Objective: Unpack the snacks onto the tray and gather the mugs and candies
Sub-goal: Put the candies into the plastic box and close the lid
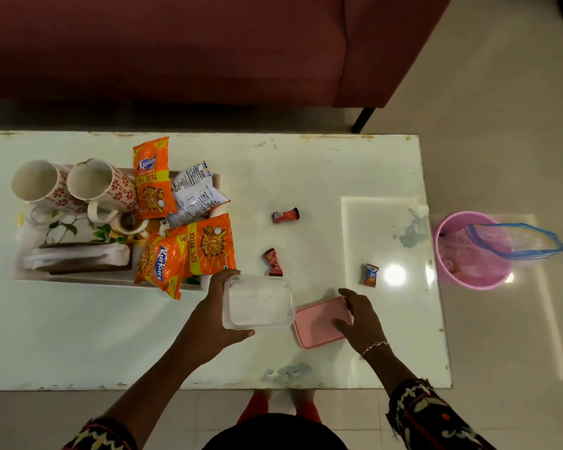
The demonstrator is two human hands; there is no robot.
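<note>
Mugs (43,183), two, red-patterned, on the white tray (78,279) at the table's (306,177) left end. Glossy orange snack packets (189,251) heaped beside, one overhanging the near rim. Open glossy mid-table, three wrapped candies (272,262) well apart. Left hand (215,319), fingers (229,274) curled round a clear plastic tub (257,302); right hand (361,319), fingers (346,295) gripping a pink lid (319,323). Pink bin (472,251) on tiled floor past the right edge.

Mugs (75,186) and snack packets (182,235) on tray (78,277); candies (285,216) right.
</note>
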